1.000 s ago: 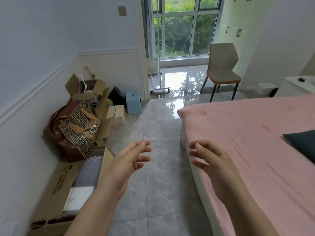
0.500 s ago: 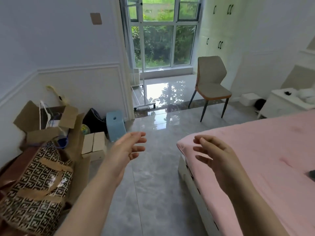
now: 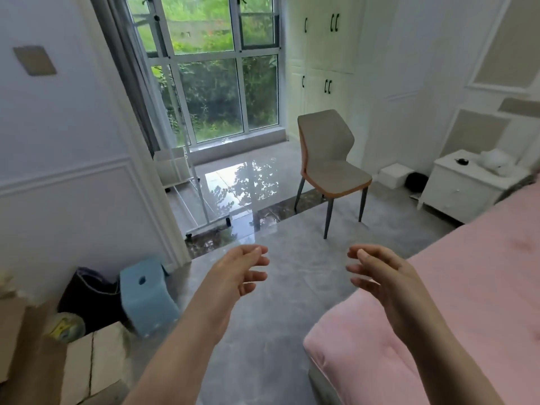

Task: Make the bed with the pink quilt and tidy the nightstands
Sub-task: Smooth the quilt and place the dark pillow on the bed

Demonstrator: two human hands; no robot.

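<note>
Heading empty-handed, left hand (image 3: pixel 242 270) and right hand (image 3: pixel 385 276) loosely spread, beside the pink quilt (image 3: pixel 455 287) on the right, she risks clipping the chair (image 3: pixel 330 162) before the far nightstand (image 3: pixel 467 185), whose blurry clutter stays unidentifiable.

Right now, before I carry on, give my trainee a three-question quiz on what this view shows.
1. True or false: the left hand and right hand are both empty and open.
2. What lies on the white nightstand? A. a stack of books B. a small dark object and a white bundle C. a folded pink towel
3. Fill in: the pink quilt covers the bed, and the grey chair stands on the ____ past its corner.

Key: 1 true; 2 B; 3 floor
</note>
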